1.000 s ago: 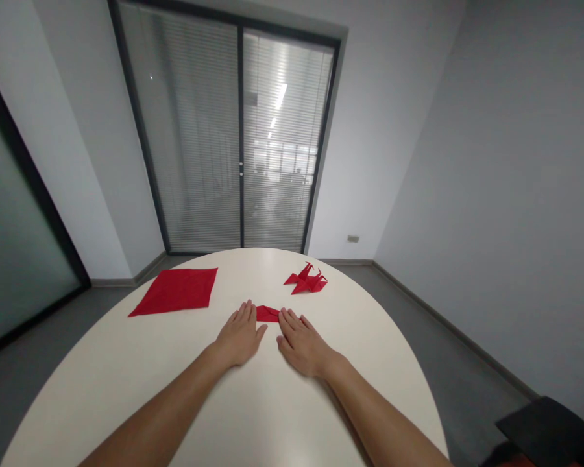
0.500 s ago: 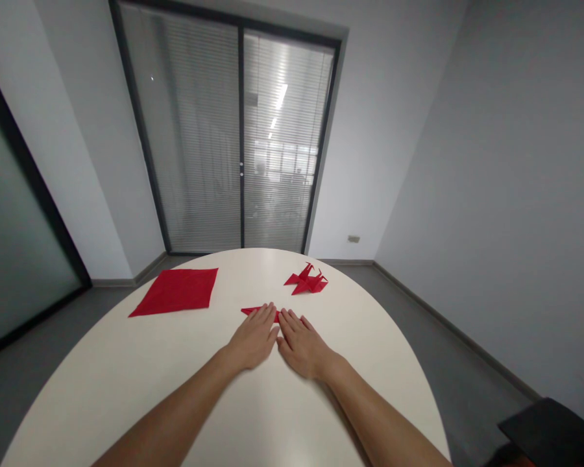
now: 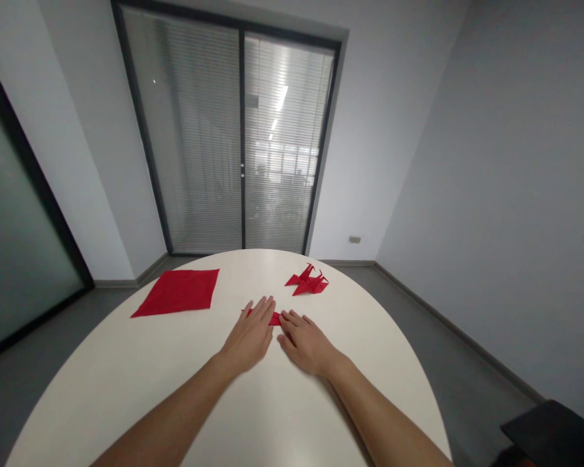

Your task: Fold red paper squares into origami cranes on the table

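Straight beyond the folded red paper strip [image 3: 275,319], you have an open lane across the surface [image 3: 253,277]; beyond it to the right, origami cranes [image 3: 308,284] stand in your way, and to the left lies a low red paper sheet [image 3: 179,290].

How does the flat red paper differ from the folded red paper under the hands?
The flat paper lies uncovered, but the folded paper is partly hidden by the left hand and right hand. The flat paper looks broad and four-sided; the folded paper looks smaller and narrow. Both are red and on the pale table.
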A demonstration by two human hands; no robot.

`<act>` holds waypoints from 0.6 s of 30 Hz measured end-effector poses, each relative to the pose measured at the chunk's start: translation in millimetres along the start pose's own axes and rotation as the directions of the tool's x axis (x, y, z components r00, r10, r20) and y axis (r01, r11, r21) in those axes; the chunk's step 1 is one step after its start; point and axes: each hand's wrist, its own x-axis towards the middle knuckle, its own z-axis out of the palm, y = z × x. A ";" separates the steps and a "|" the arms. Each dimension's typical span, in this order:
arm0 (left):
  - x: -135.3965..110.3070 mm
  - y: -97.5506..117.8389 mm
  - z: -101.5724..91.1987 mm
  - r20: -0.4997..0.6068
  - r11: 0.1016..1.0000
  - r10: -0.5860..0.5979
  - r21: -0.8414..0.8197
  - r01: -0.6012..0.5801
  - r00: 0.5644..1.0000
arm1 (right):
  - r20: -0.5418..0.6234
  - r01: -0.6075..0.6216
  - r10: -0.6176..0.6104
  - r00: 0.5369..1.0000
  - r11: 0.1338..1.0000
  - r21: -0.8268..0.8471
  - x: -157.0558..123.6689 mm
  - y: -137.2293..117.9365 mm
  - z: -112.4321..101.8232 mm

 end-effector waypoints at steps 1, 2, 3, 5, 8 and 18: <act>-0.3 -0.3 -0.3 0.016 0.998 0.057 -0.035 -0.056 0.998 | -0.027 0.036 -0.036 0.999 0.999 0.002 0.8 0.3 -1.7; -0.5 -0.7 0.0 0.037 0.994 0.089 -0.073 -0.086 0.995 | -0.053 0.075 -0.075 0.996 0.997 0.003 1.6 0.6 -3.3; -0.6 -1.2 0.5 0.056 0.990 0.099 -0.110 -0.092 0.994 | -0.075 0.110 -0.110 0.991 0.994 0.005 2.3 0.9 -4.8; -0.7 -2.0 1.3 0.076 0.981 0.088 -0.178 -0.073 0.993 | -0.105 0.144 -0.142 0.984 0.990 0.008 3.4 1.6 -6.4; -0.6 -1.2 -0.8 0.080 0.962 0.055 -0.271 -0.031 0.995 | -0.135 0.097 -0.093 0.986 0.995 0.021 4.2 2.9 -5.7; -1.1 0.5 -7.4 0.031 0.912 -0.047 -0.407 0.056 0.998 | -0.157 0.035 -0.031 0.987 0.999 0.023 5.0 4.5 -7.3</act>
